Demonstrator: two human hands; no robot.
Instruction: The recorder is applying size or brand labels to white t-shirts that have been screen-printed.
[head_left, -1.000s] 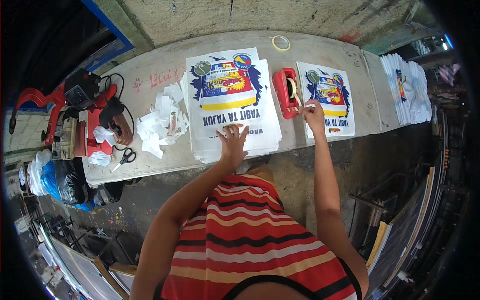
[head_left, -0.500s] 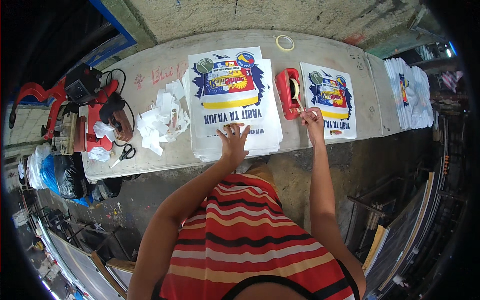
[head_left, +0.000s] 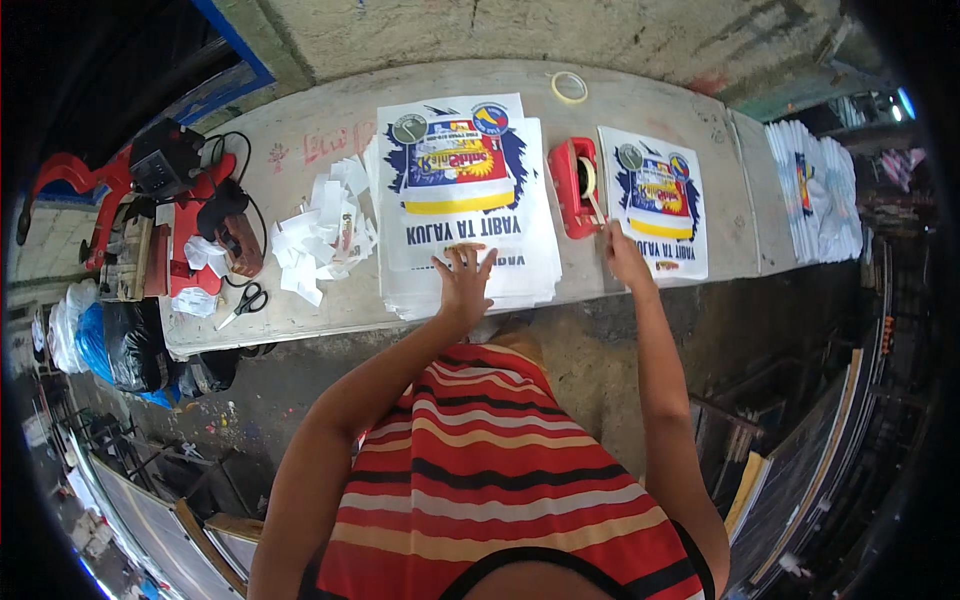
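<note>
My left hand point(head_left: 466, 284) lies with its fingers spread on the near edge of a thick stack of white printed sheets point(head_left: 400, 265). The sheets carry a blue, yellow and red print that faces away from me. To the right of the stack stands a red tape dispenser point(head_left: 568, 190) with a roll of pale tape point(head_left: 587, 177) in it. At its near end my right hand point(head_left: 627, 262) is closed, fingertips pinched on the end of the tape. Just beyond that hand, on the right, lies a smaller pile of the same printed sheets point(head_left: 652, 152).
Left of the stack lie white paper scraps point(head_left: 322, 235), black-handled scissors point(head_left: 245, 305) and a red machine point(head_left: 190, 235) with a cable. A loose tape roll point(head_left: 569, 88) sits toward the wall. Folded white sheets point(head_left: 815, 195) are piled at the far right. Bags point(head_left: 130, 345) hang past the table's left end.
My right hand has shifted slightly down and turned while staying at the tape end. The left hand has kept its place on the stack. The view has moved a little.
</note>
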